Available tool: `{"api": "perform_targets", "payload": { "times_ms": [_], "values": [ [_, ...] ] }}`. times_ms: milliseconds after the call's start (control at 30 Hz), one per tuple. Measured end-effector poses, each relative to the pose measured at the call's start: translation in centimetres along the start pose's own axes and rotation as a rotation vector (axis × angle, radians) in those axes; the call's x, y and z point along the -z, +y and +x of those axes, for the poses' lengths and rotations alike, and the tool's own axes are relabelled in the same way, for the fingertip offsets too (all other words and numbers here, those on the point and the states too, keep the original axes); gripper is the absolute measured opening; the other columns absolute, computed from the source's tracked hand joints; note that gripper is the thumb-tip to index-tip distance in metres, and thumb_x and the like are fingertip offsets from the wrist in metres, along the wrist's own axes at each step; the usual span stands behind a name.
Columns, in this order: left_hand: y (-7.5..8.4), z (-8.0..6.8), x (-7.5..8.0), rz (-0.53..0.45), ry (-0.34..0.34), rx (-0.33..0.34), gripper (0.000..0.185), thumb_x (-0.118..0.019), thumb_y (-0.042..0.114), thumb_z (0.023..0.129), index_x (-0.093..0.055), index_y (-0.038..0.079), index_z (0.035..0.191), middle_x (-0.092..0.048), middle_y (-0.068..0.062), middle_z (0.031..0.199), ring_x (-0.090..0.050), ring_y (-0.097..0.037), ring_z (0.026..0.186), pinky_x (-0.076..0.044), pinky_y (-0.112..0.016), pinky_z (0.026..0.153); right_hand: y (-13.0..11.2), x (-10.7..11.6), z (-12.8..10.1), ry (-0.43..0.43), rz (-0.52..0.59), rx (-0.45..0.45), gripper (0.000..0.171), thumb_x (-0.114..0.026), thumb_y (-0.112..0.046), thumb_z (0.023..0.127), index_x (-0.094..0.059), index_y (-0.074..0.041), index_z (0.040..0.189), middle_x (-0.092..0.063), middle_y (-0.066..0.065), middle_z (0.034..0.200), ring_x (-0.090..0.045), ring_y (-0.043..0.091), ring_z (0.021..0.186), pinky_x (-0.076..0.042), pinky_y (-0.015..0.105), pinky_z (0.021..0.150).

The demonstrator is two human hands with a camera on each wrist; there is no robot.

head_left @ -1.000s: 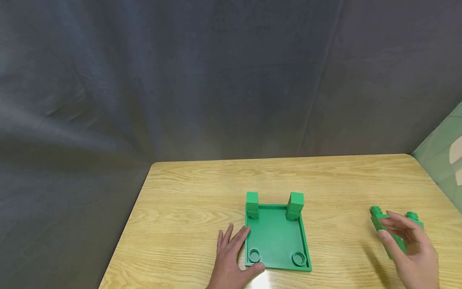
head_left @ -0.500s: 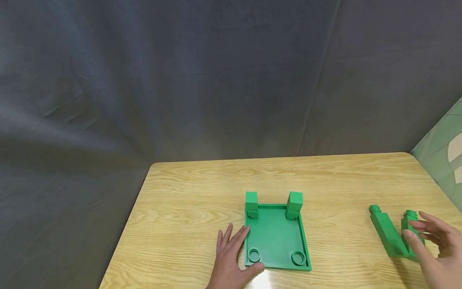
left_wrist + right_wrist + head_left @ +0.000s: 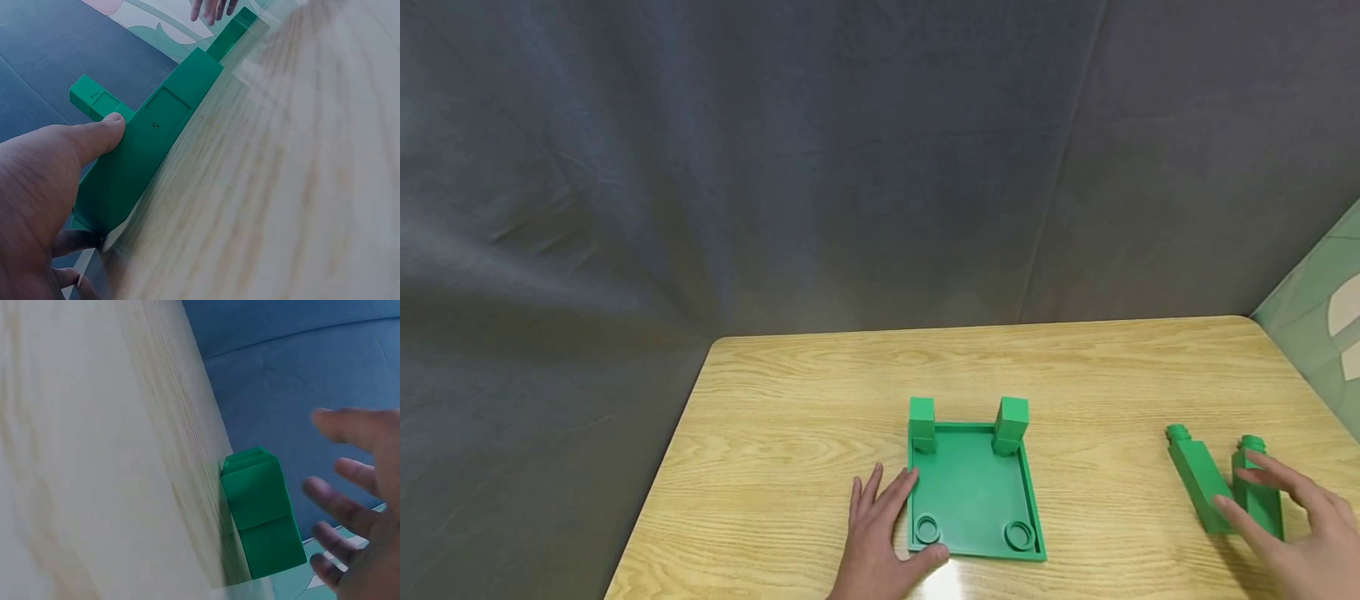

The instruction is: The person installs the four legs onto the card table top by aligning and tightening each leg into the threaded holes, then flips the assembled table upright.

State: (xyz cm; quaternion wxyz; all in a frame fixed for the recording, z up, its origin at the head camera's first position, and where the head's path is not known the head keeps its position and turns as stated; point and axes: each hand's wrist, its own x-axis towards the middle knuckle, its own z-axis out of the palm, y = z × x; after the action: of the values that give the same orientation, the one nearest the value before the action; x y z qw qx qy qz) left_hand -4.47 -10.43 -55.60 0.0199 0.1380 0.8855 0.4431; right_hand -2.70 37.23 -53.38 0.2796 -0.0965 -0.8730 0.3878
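Note:
A green square panel (image 3: pixel 973 492) with a raised rim lies on the table. Two green posts, left (image 3: pixel 922 421) and right (image 3: pixel 1013 421), stand on its far corners; round sockets show at both near corners. My left hand (image 3: pixel 876 537) is at the panel's near-left corner, index fingertip at the left rim and thumb along the front. At the far right, two loose green posts with threaded ends, one left (image 3: pixel 1198 483) and one right (image 3: pixel 1255 496), lie side by side. Over the right one hovers my right hand (image 3: pixel 1307 525), fingers spread; in its wrist view, they are apart from a green post (image 3: pixel 262 512).
The wooden table (image 3: pixel 775 417) extends left of the panel and between it and the loose posts. A dark cloth (image 3: pixel 880 167) hangs behind its far edge. Patterned green fabric (image 3: pixel 1311 333) borders the right side.
My right hand has moved right, from over the left loose post to the right one. Those posts' near ends now look farther apart. My left hand has stayed at the panel.

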Motion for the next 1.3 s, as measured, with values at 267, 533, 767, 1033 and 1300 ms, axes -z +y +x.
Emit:
{"api": "perform_targets", "payload": {
  "times_ms": [267,533,767,1033,1300],
  "values": [
    [0.0,0.0,0.0,-0.012,-0.004,0.017,0.09,-0.082,0.064,0.093,-0.047,0.034,0.17,-0.055,0.001,0.168,-0.025,-0.047,0.167,0.016,-0.022,0.129,0.8,0.4,0.0,-0.14,-0.144,-0.001,0.078,-0.095,-0.009,0.088,-0.058,0.004,0.154,-0.022,-0.064,0.12,-0.04,0.071,0.138,-0.012,0.081,0.13],
    [0.0,-0.1,-0.1,-0.003,0.008,0.002,0.09,-0.082,0.065,0.093,-0.048,0.033,0.17,-0.056,0.001,0.167,-0.026,-0.048,0.166,0.017,-0.019,0.129,1.5,0.1,-0.2,-0.231,-0.296,-0.016,0.077,-0.093,-0.028,0.092,-0.057,0.007,0.151,-0.073,0.028,0.129,-0.028,0.07,0.151,-0.007,0.089,0.124],
    [-0.1,0.0,-0.2,0.014,0.022,-0.025,0.09,-0.081,0.066,0.093,-0.048,0.032,0.17,-0.057,0.001,0.166,-0.028,-0.048,0.165,0.018,-0.016,0.128,1.5,-0.1,-0.4,-0.23,-0.316,0.001,0.069,-0.088,-0.035,0.098,-0.062,0.009,0.144,-0.055,0.047,0.142,-0.027,0.063,0.157,0.001,0.081,0.131],
    [-0.1,0.0,-0.2,0.015,0.031,-0.033,0.09,-0.081,0.066,0.093,-0.05,0.031,0.169,-0.057,0.001,0.166,-0.029,-0.049,0.165,0.017,-0.017,0.128,0.7,-0.8,-0.5,-0.238,-0.293,0.019,0.064,-0.091,-0.03,0.095,-0.066,0.011,0.138,-0.058,0.048,0.136,-0.031,0.062,0.155,0.005,0.077,0.132],
    [-0.1,0.0,-0.2,0.021,0.022,-0.018,0.09,-0.082,0.065,0.092,-0.049,0.033,0.169,-0.057,0.002,0.166,-0.029,-0.048,0.165,0.017,-0.016,0.128,0.1,-0.9,-1.1,-0.172,-0.31,0.05,0.071,-0.092,-0.037,0.094,-0.066,0.008,0.142,-0.067,0.044,0.122,-0.047,0.064,0.129,-0.012,0.079,0.129]
  ]
}}
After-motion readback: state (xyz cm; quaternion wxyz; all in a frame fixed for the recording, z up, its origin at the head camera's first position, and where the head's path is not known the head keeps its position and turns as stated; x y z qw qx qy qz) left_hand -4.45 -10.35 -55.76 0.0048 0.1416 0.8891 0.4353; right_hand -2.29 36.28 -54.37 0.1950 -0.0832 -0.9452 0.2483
